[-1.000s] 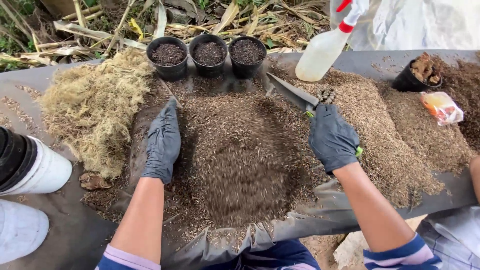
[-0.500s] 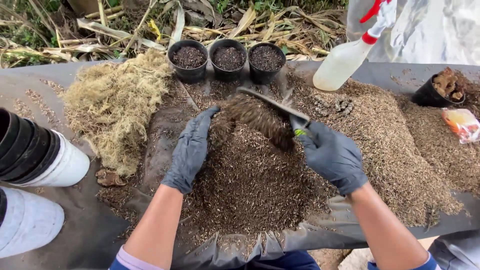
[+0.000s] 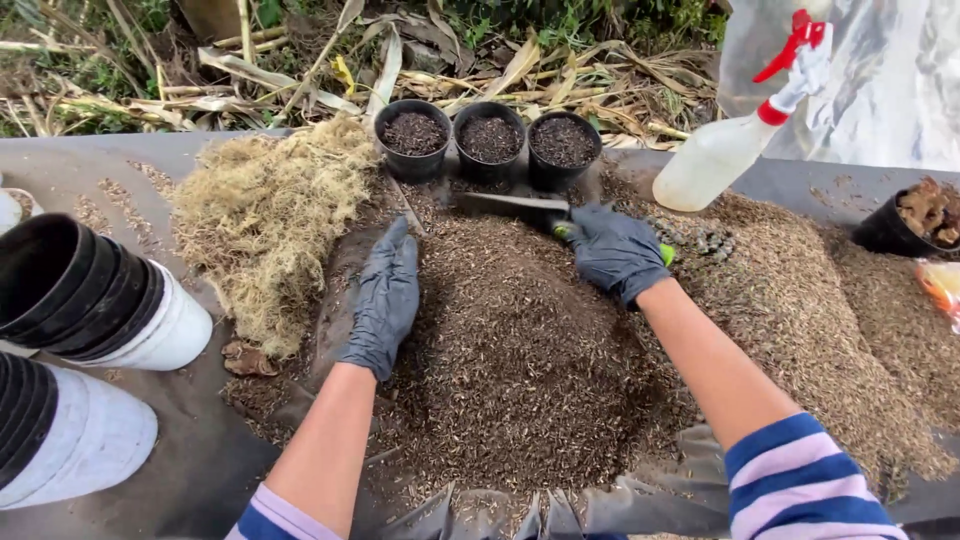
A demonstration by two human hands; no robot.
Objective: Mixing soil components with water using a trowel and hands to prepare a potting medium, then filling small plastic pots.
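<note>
Dark grey gloves [image 3: 385, 300] over the dark brown mix [image 3: 520, 350], a green-handled trowel [image 3: 520, 208], three black pots [image 3: 489, 140], straw-yellow moss [image 3: 270, 215], a white spray bottle [image 3: 725, 150] with red trigger, blue-and-white striped sleeves [image 3: 790, 480].

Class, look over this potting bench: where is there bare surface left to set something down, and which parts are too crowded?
Bare dark sheet shows at the far left, behind the dry moss pile, and far right behind the spray bottle. The middle is crowded: the soil heap, both hands (left hand, right hand) and three filled pots.

Three pots [image 3: 489, 140] behind soil heap [image 3: 520, 360]
</note>
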